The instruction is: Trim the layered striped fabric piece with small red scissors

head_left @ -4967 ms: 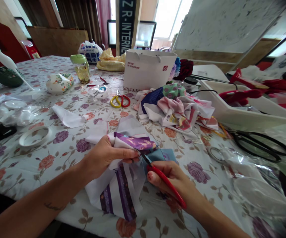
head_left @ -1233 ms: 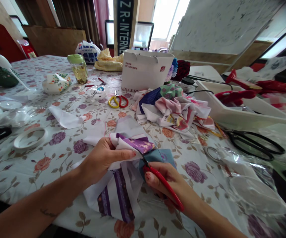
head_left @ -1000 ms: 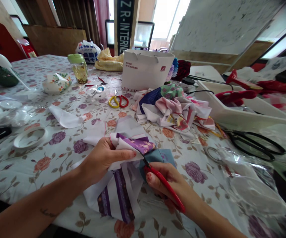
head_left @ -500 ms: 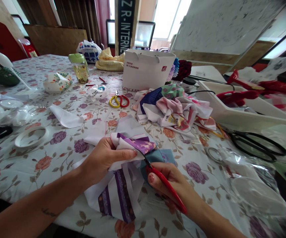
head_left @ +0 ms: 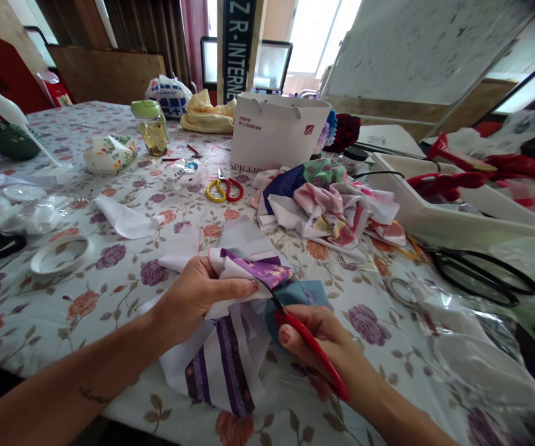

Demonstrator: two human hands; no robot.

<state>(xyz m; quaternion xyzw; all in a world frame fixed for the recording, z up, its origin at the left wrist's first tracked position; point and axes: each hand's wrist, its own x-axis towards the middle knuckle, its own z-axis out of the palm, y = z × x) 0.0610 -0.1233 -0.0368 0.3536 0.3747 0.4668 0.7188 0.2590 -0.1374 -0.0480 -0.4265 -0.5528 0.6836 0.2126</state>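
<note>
The purple-and-white cloth (head_left: pixel 260 271) is held over the near side of the table (head_left: pixel 123 322), between the person's two hands. The left hand (head_left: pixel 197 294) is closed and pinches it between thumb and fingers. The right hand (head_left: pixel 316 334) is gripping the red-handled scissors (head_left: pixel 319 356). Their dark blades are at the edge of the cloth, near the left thumb; from my place I cannot tell if this edge lies between them. Below, I see a striped fabric (head_left: pixel 230 365). Farther away, the yellow-and-red scissors (head_left: pixel 225 189) lie near a white paper bag (head_left: pixel 279 133) and a heap of fabrics (head_left: pixel 327 201).
</note>
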